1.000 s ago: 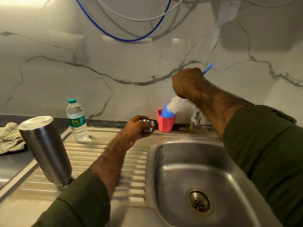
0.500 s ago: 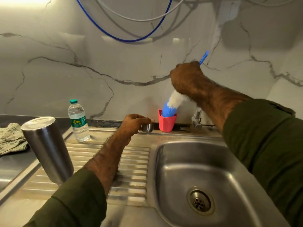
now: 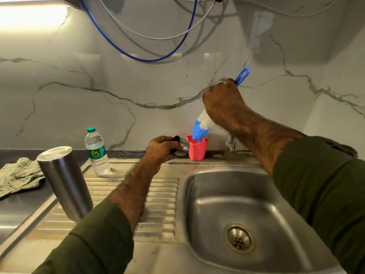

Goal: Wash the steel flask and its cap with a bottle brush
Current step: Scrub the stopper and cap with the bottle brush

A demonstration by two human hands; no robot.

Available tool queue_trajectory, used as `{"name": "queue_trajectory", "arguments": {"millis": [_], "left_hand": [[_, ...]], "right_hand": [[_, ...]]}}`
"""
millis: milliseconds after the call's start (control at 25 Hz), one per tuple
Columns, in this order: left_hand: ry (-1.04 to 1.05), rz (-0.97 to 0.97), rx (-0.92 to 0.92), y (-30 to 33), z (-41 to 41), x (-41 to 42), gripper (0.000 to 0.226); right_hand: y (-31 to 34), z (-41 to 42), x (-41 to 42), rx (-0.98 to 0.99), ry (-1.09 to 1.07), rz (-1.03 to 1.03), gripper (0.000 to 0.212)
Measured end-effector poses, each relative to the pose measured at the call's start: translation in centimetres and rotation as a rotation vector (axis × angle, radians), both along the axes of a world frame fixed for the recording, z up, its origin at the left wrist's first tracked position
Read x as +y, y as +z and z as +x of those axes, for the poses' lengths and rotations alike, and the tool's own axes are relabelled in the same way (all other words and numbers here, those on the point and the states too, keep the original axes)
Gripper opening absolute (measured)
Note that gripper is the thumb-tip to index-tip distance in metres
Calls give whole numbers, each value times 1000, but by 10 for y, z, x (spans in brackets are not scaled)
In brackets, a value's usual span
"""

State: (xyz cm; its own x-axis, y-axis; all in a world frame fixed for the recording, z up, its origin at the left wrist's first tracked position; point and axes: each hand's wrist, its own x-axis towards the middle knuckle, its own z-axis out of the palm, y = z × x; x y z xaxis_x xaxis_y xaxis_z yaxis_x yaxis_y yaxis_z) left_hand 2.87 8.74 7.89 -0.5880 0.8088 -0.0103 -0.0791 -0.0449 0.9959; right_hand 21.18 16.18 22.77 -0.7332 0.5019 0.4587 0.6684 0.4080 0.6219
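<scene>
Right hand (image 3: 223,103) gripping bottle brush (image 3: 201,126), bristles dipped in red cup (image 3: 197,150). Left hand (image 3: 160,150) holding steel cap (image 3: 181,148) just beside cup. Steel flask (image 3: 65,181) upright on drainboard (image 3: 158,204), near water bottle (image 3: 97,152).

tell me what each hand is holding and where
Left hand grips the cap by its side; right hand grips the brush by its handle.

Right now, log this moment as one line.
left hand: holds cap | right hand: brush tip in red cup | flask: on drainboard
</scene>
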Motion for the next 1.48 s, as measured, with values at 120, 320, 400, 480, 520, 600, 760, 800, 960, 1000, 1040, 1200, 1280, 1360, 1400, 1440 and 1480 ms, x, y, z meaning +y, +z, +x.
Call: {"name": "queue_trajectory", "arguments": {"millis": [120,320,400,480,520,600,760,800,960,1000,1040,1200,1280,1360,1400,1440,1480], "left_hand": [[3,7,-18,1,2,-1,38],[24,-55,31,-3,0,-2,36],[40,-66,41,-4,1,-3,31],[40,-55,26,-5,1,-4,27],[37,-51,17,-6,0,-4,28],[35,-51,2,-7,-4,-4,33],[28,2,-68,-12,-10,-3,40],[28,29,-95,-13,-11,-4,42],[50,164,-229,-20,-21,-9,45],[64,190,-254,-23,-24,-9,45],[83,211,-268,-25,-25,-10,44],[214,266,-231,-29,-34,-18,53],[268,279,-170,-28,-43,-21,54],[246,268,-43,-29,-44,-23,54],[213,248,44,-31,-40,-24,55],[192,215,140,-33,-34,-23,56],[188,184,223,-35,-28,-21,57]], "right_hand": [[-6,2,0,-26,-10,21,30],[-13,4,5,-54,-27,109,33],[-16,3,8,-60,-32,130,33],[-17,4,10,-43,-35,149,33],[-16,5,10,-29,-37,152,33],[-15,6,10,-21,-40,145,35],[-17,19,5,182,-30,4,34],[-23,26,3,316,-23,-56,29],[-91,49,-2,896,86,-414,5],[-113,51,-5,1007,120,-542,4],[-133,52,-9,1088,152,-659,6],[-183,58,-19,1146,294,-896,19],[-192,63,-15,1125,347,-896,19],[-193,63,-13,1114,360,-880,18],[-193,60,-13,1117,376,-871,18],[-193,56,-13,1120,396,-863,19],[-193,53,-13,1119,407,-856,19]]}}
